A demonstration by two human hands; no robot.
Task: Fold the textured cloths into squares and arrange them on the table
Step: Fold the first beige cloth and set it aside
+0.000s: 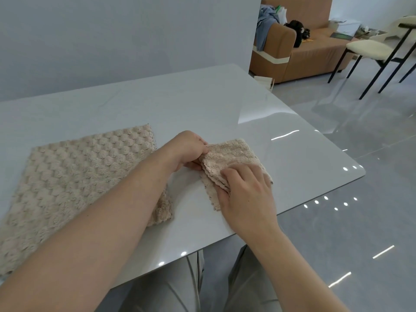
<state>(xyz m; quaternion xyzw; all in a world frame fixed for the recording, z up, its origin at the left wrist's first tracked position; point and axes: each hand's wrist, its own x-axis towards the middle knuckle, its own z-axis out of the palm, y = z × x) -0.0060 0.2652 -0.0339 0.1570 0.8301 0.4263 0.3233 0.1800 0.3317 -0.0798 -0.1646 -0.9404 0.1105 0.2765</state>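
At the far left a flat cloth [78,176] lies spread on the table [180,104], bumpy side up and apparently not yet folded small, probably parked there to wait its turn; the left forearm reaches across its near right corner, which is why that corner looks rumpled and partly hidden; next comes the left hand [189,152], fingers curled, thumb above and fingers below, pinching the left edge of the folded cloth [231,154], seemingly to keep the stacked layers lined up so they do not slip; the folded cloth sits just right of the table's middle, near the front edge and apart from the flat cloth, already a small, roughly square bundle with several scalloped layers showing at its near left side; the right hand [245,194] lies on top of its near part, fingers bent and tips down on the fabric, likely flattening the plush pile so the fold stays; whether its thumb hooks under the layers I cannot tell, so its grip is uncertain; I judge the fold nearly done, with squaring and setting down left; further right the table ends, and beyond it stand a sofa [315,55] and chairs [371,50], well apart.
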